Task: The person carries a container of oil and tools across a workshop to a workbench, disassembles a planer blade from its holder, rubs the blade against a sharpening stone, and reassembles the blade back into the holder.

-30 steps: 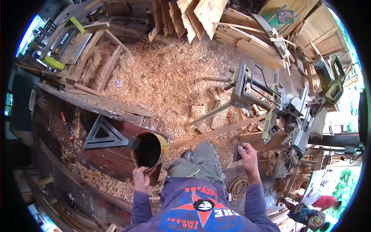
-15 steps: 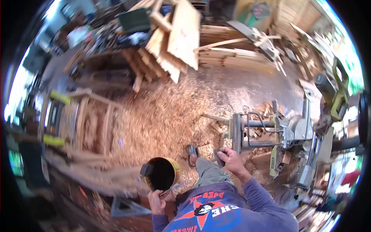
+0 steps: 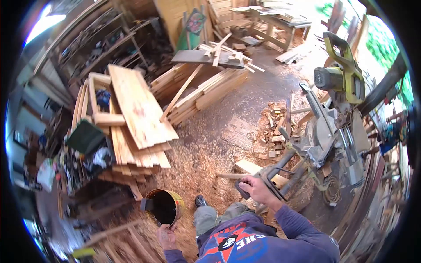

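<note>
My left hand (image 3: 166, 236) is closed on the near rim of a yellow can (image 3: 179, 206), which is tilted so that its dark inside shows. A grey, block-like piece (image 3: 148, 204) sits at the can's left rim; its kind is unclear. My right hand (image 3: 258, 191) is closed, thumb on top, around a small dark flat pad (image 3: 242, 190). Just past this hand lies the metal end frame of the saw stand (image 3: 272, 179), and I cannot tell whether they touch.
A green miter saw (image 3: 335, 79) stands on the right, with a coiled cord (image 3: 332, 193) below. Stacked wide boards (image 3: 136, 105) rise at left, more lumber (image 3: 208, 94) behind. Wood shavings (image 3: 197, 162) cover the floor, and offcuts (image 3: 274, 131) lie heaped near the saw.
My view has swung to the right, so the saw and board stacks sit differently and a far workbench shows. Both hands keep their hold on the can and the dark pad.
</note>
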The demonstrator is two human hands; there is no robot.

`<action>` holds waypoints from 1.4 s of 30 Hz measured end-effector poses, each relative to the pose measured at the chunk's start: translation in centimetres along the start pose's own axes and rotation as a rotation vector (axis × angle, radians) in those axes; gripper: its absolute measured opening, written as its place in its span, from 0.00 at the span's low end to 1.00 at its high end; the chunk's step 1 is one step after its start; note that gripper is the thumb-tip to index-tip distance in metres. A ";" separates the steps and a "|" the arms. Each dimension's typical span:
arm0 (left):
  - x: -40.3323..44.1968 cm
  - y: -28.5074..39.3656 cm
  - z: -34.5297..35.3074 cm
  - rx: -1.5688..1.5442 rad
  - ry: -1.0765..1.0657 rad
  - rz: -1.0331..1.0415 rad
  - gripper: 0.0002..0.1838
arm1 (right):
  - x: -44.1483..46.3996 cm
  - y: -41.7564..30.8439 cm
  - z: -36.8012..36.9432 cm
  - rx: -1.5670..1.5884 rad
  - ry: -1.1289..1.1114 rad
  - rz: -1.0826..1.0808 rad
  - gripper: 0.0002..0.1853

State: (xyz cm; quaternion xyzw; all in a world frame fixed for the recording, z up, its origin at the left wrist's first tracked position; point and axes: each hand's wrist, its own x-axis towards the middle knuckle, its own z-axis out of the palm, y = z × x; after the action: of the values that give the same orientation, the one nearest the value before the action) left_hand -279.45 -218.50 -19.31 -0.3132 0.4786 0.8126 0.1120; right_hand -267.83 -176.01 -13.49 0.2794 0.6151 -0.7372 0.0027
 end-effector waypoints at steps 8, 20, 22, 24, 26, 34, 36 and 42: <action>22.0 4.9 17.1 0.351 -0.288 -0.156 0.05 | 9.5 0.9 4.2 0.100 0.478 -0.006 0.10; 41.2 -1.3 51.6 0.533 -0.502 -0.394 0.18 | 30.0 -6.3 -4.6 0.360 0.886 0.069 0.12; 44.2 -3.5 57.5 0.586 -0.510 -0.428 0.17 | 34.2 -8.6 -7.9 0.335 0.926 0.056 0.12; 46.1 -5.8 64.3 0.584 -0.618 -0.439 0.14 | 37.6 -11.5 -11.8 0.310 0.972 0.033 0.11; 47.0 -7.9 71.2 0.591 -0.631 -0.459 0.15 | 39.9 -15.4 -15.4 0.376 0.982 0.025 0.11; 44.8 -20.7 102.5 0.742 -0.812 -0.395 0.14 | 52.6 -19.9 -37.3 0.554 1.304 -0.182 0.12; 42.9 -24.7 110.5 0.801 -0.841 -0.400 0.11 | 56.1 -19.2 -44.0 0.564 1.386 -0.233 0.11; 37.9 -40.8 133.6 0.912 -0.999 -0.513 0.07 | 59.6 -20.2 -60.0 0.607 1.577 -0.075 0.11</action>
State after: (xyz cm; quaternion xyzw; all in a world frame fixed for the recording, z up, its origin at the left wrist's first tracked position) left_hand -342.99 -88.60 -25.36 0.0709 0.5732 0.5262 0.6241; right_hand -300.64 -96.37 -25.13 0.6800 0.2212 -0.4594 -0.5269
